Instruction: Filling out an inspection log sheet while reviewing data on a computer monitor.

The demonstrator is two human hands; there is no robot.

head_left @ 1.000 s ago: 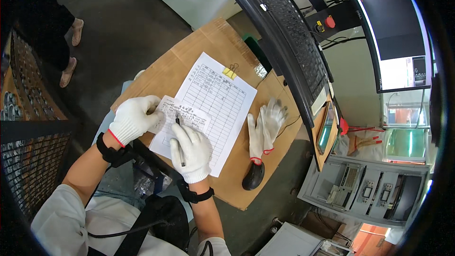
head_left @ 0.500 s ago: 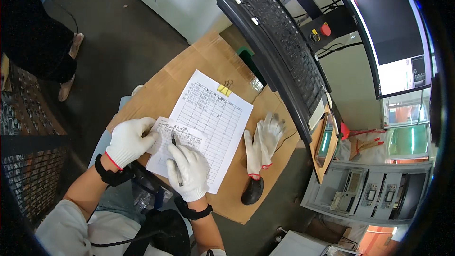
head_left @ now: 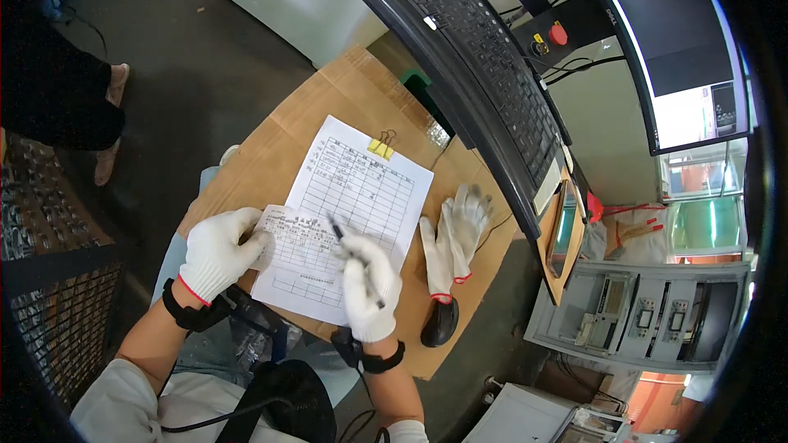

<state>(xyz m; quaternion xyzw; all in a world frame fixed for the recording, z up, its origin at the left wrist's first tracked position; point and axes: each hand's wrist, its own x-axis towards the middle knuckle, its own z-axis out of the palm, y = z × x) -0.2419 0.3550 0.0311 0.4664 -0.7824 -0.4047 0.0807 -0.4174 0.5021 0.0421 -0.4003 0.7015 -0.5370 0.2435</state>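
Gripping one pen [head_left: 336, 228], the person's right hand [head_left: 371, 285] has its gloved fingers closed around the barrel over one printed sheet [head_left: 361, 189]; the hand is slightly blurred, and whether the tip touches paper cannot be told. The gloved left hand [head_left: 217, 250] lies at the left edge of one small paper slip [head_left: 289, 236], fingers curled, with the thumb at that edge; whether it pinches the slip or only rests there cannot be told. The slip lies over the left part of the sheet, on a cardboard-covered table [head_left: 246, 168].

At the left, a dark mesh-sided rack [head_left: 61, 312] holds shiny pieces [head_left: 37, 180], too many and too small to count. At the right, a grey cabinet [head_left: 538, 332] has equipment [head_left: 609, 305] in its open bays.

One yellow binder clip [head_left: 381, 148] sits at the sheet's upper edge. Two spare gloves [head_left: 437, 256] lie right of the sheet, beside one black mouse [head_left: 441, 324]. Beyond are one keyboard [head_left: 492, 66] and one monitor [head_left: 673, 49].
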